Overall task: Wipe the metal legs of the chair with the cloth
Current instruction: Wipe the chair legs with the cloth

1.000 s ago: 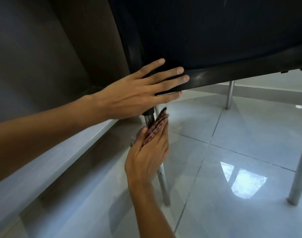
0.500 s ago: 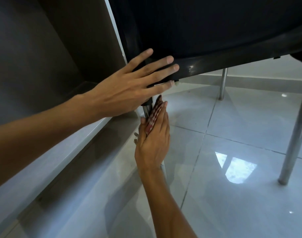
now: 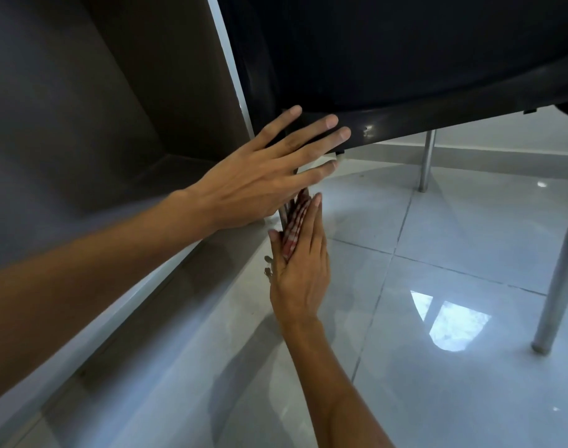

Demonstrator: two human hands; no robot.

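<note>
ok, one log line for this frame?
step: wiping near leg | left hand: flat on chair seat rim | right hand: pressing cloth to leg top | other legs: untouched

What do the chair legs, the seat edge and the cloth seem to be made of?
Chair legs: probably metal, brushed silver tube with soft highlights. Seat edge: likely moulded plastic, black and glossy, with small glints. Cloth under the right hand: woven fabric, red and white check, frayed threads at its edge.

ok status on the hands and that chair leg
Left hand flat on the chair seat. Right hand presses the cloth on the near leg. Nothing in the way.
</note>
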